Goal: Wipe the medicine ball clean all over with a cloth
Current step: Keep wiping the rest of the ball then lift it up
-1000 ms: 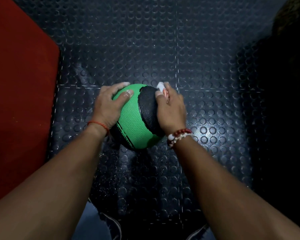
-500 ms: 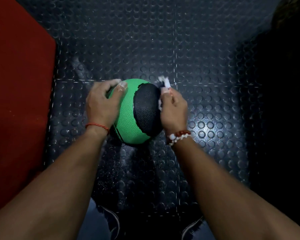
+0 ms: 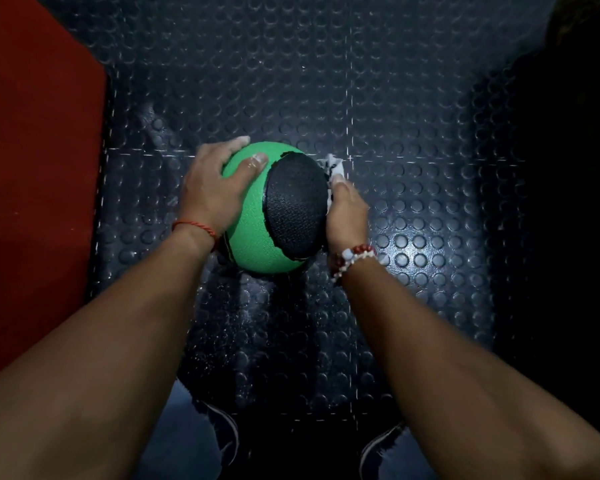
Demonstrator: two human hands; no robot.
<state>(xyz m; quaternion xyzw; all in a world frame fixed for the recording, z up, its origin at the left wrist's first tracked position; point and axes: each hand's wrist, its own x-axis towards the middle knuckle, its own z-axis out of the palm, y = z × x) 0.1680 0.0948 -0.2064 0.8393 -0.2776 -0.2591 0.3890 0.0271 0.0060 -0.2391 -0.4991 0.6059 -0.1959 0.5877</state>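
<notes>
Pinching, in the right hand [image 3: 347, 213], a bunched cloth [image 3: 334, 168] against the medicine ball [image 3: 253, 220], right flank; cupping its left with the left hand [image 3: 212, 188], on studded floor [image 3: 413, 237]. Might roll away on slackening; underside easily missed.

Most of the cloth [image 3: 334, 167] is out of sight between the right hand [image 3: 347, 211] and the medicine ball [image 3: 253, 237]; only a blurred white scrap shows. That hand's fingers lie behind the ball's curve. The left hand [image 3: 210, 192] covers the ball's left flank, and its underside is hidden. Two shoes [image 3: 225, 434] are cut by the bottom edge, a red mat [image 3: 32, 168] by the left. The far right is too dark to read.
</notes>
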